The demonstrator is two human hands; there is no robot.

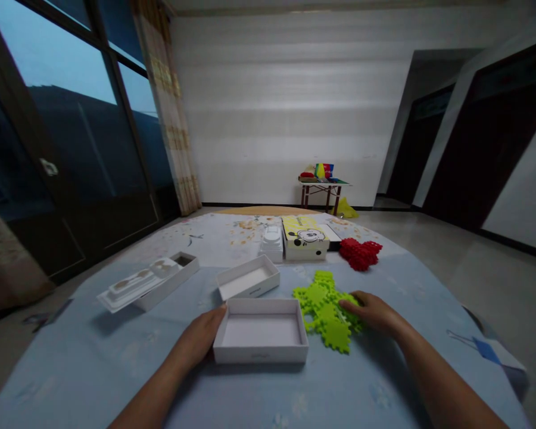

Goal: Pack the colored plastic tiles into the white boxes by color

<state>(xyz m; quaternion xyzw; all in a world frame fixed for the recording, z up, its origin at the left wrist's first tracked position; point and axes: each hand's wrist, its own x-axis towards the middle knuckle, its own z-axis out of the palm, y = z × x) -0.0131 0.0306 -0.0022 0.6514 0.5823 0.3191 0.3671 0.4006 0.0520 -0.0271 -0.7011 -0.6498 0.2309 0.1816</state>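
An open white box (261, 330), shallow and with nothing inside, stands at the near middle of the table. My left hand (205, 335) grips its left wall, the fingertips partly hidden behind the box. Just right of the box lies a loose pile of lime-green interlocking pieces (324, 307) with toothed edges. My right hand (371, 311) is closed on the right side of that pile, thumb on top and other fingers mostly hidden. Behind the box, a second shallow white box part (249, 278) sits at an angle.
At left lies a long white box (170, 277) with a white tray (136, 285) resting across it. Farther back are a white tray (272, 239), a yellow-and-white cartoon box (306, 238) and a red toothed pile (361, 254). A small side table (325, 183) stands by the wall.
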